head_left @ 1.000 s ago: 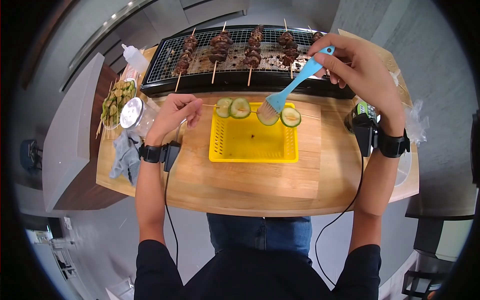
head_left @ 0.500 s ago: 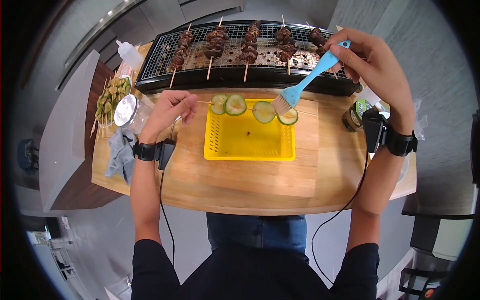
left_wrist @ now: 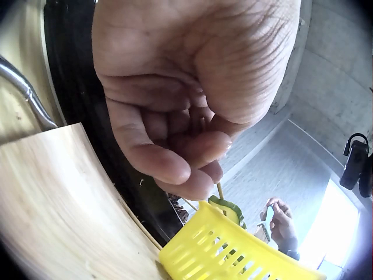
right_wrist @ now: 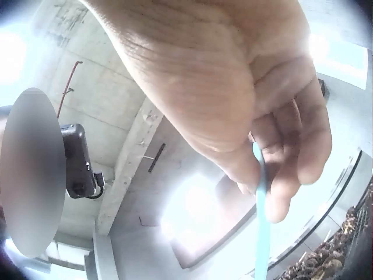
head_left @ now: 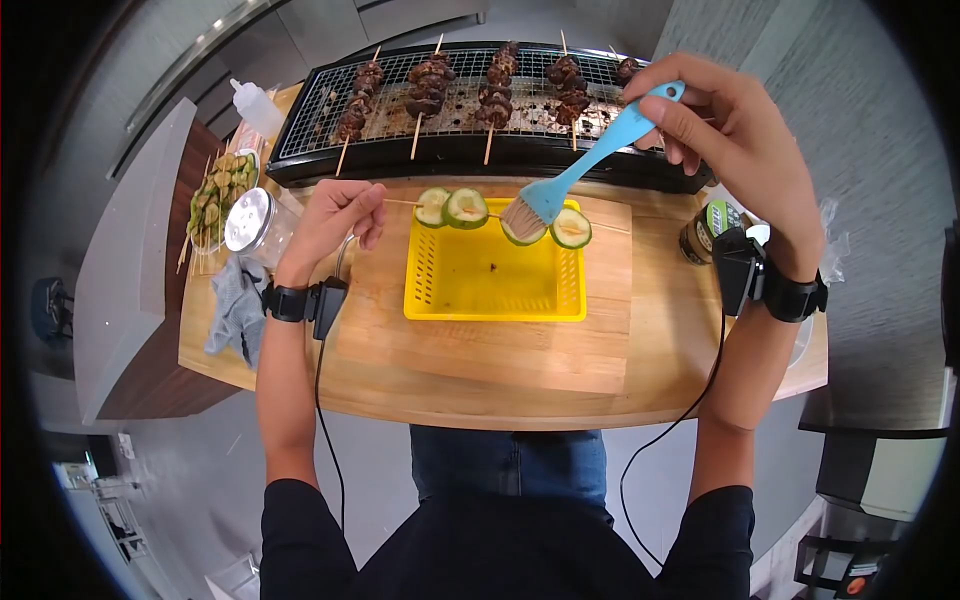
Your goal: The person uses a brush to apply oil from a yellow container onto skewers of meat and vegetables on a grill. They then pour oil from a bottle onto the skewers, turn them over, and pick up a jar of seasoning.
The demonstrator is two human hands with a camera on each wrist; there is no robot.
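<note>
Hands (head_left: pixel 345 218) pinch a skewer and a blue brush (head_left: pixel 590 160), wrists raised.

Here's the grill (head_left: pixel 400 160) at top centre, meat skewers (head_left: pixel 495 95) across it; below, the cucumber skewer (head_left: pixel 465 208) is over the basket (head_left: pixel 495 302) on the board (head_left: pixel 605 290). At left, the jar (head_left: pixel 268 232) stands right of the plate (head_left: pixel 257 164).

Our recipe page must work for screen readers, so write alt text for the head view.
Two bare hands work above a yellow plastic basket: the left hand pinches a wooden skewer of green-rimmed cucumber slices, while the right hand holds a light-blue brush against one slice. Behind stands a black grill with dark skewers.
</note>
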